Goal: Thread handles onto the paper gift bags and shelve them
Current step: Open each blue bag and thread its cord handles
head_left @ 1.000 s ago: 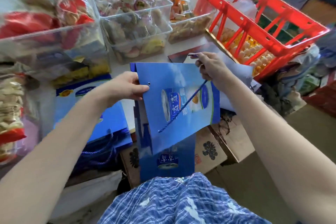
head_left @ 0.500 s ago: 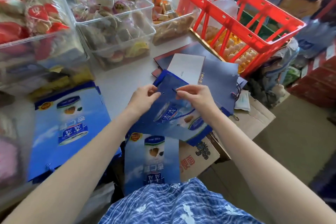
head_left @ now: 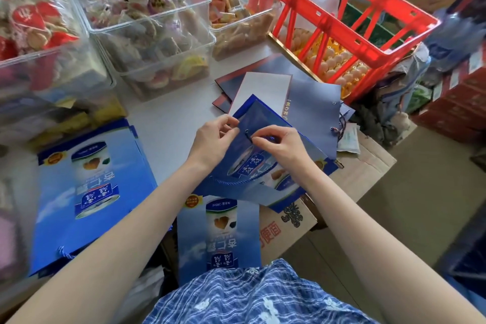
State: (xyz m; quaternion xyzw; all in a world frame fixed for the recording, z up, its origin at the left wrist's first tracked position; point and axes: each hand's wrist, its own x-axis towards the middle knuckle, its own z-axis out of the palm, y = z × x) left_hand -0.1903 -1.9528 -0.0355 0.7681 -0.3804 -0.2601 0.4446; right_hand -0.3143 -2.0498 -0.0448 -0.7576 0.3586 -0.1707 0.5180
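A flat blue paper gift bag (head_left: 260, 173) lies tilted in front of me over the table edge. My left hand (head_left: 214, 138) pinches its top edge beside a punched hole. My right hand (head_left: 280, 143) pinches the end of a dark blue cord handle (head_left: 248, 137) right at that hole; the cord's other stretch runs along the bag's lower part. A stack of matching blue bags (head_left: 89, 192) with cord handles lies at the left. Another blue bag (head_left: 219, 234) stands against my lap. Greyish-blue bags (head_left: 313, 110) lie behind my hands.
Clear plastic bins of wrapped snacks (head_left: 147, 26) line the back of the white table (head_left: 163, 118). A red plastic crate (head_left: 336, 8) sits at the back right. Cardboard boxes (head_left: 368, 163) stand below the table edge at right, with bare floor beyond.
The bag came down from being held up to lying low over the table edge. My right hand moved from the bag's far corner to the hole beside my left hand.
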